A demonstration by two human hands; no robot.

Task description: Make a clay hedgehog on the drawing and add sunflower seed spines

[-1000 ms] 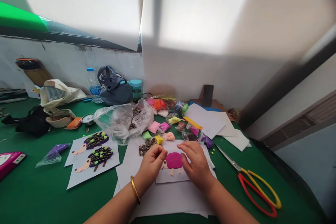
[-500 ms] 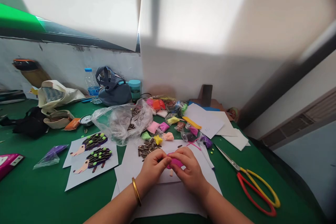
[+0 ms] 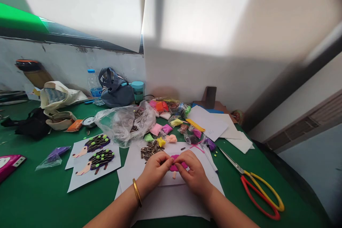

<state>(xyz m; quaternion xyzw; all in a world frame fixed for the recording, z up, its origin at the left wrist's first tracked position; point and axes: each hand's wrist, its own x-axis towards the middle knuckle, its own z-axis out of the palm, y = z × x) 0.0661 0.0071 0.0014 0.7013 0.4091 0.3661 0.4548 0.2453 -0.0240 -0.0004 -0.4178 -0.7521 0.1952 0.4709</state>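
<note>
A green-topped work table (image 3: 40, 199) is occupied by a clear plastic bag of sunflower seeds (image 3: 123, 124) at upper centre, packets of modelling clay (image 3: 156, 129) just beside it, white paper sheets (image 3: 171, 203) at lower centre, two hedgehog collages (image 3: 96, 143) at left, and red-and-yellow scissors (image 3: 256, 203) at lower right

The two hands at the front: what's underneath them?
The left hand and right hand sit over a pink clay shape on a white card. A small peach clay leg pokes out below; they hide most of the pink.

Bright magenta clay (image 3: 175, 167) on white paper (image 3: 171, 148)
</note>
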